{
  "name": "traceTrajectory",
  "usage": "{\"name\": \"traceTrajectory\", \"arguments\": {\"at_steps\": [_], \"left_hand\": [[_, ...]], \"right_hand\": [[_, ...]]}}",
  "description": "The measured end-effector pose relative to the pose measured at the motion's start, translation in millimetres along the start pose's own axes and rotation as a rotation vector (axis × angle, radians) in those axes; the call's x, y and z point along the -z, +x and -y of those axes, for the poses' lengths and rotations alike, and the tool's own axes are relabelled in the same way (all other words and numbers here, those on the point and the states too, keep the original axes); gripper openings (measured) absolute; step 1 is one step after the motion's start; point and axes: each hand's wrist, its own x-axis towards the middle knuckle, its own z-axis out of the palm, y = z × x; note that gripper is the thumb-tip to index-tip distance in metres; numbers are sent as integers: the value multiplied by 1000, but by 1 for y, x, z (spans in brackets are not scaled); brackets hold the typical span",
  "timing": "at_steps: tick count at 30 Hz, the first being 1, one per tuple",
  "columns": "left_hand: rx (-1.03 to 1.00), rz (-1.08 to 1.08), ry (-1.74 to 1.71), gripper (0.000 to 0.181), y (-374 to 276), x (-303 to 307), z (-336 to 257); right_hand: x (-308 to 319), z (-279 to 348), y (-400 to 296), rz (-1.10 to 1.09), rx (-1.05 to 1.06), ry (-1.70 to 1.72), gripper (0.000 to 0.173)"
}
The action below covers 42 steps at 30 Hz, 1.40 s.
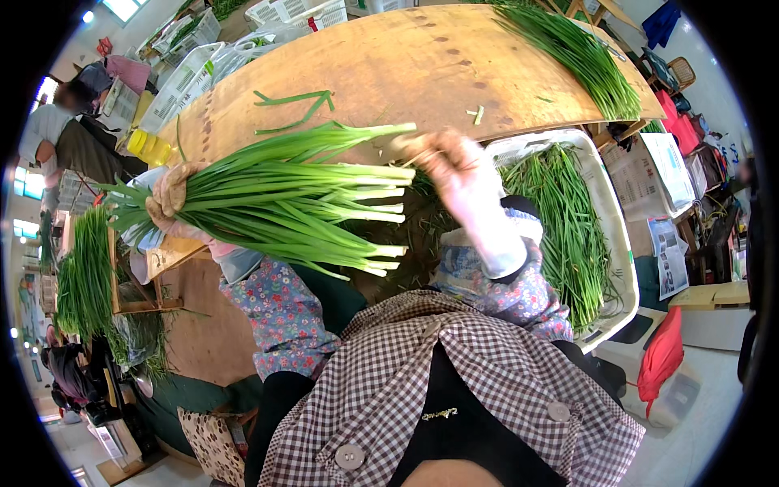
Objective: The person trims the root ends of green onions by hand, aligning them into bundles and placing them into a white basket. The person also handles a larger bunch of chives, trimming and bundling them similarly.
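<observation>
My left hand (173, 193), in a dirt-stained glove, grips a loose bunch of garlic chives (261, 192) near the leafy ends. The flat green leaves spread to the right, and their pale cut stem ends point towards my right hand (450, 161). That hand is blurred, fingers curled, just right of the uppermost stem ends. A thin pale strand shows at its fingertips, but whether it is held cannot be made out. Both hands are over the near side of a curved-looking wooden table (389, 67).
A white plastic crate (630, 274) of greens (560, 237) stands at my right. On the table lie another chive bunch (572, 61), loose leaves (304, 106) and scraps (478, 114). A yellow-capped jar (149, 147) is left; beyond sits a person (73, 137). More chives (85, 274) hang at the left.
</observation>
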Motion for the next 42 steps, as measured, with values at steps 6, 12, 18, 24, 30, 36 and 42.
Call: {"name": "traceTrajectory", "arguments": {"at_steps": [6,12,18,24,30,36,42], "left_hand": [[-137,8,-56,27,-2,22,-12],[-31,-1,-153,23,-9,13,8],[73,-46,-111,22,-11,3,10],[160,-31,-93,21,-9,-1,-4],[74,-4,-20,23,0,2,-30],[69,-3,-114,22,-5,-3,-23],[46,46,-180,26,-8,9,-14]], "right_hand": [[21,9,23,-54,-261,121,16],[-12,11,46,372,-280,-15,23],[-16,16,40,558,-376,153,15],[3,11,23,381,196,-771,14],[69,-19,6,180,-88,-906,18],[28,1,13,420,-337,-305,39],[-34,-8,11,349,-561,392,22]]}}
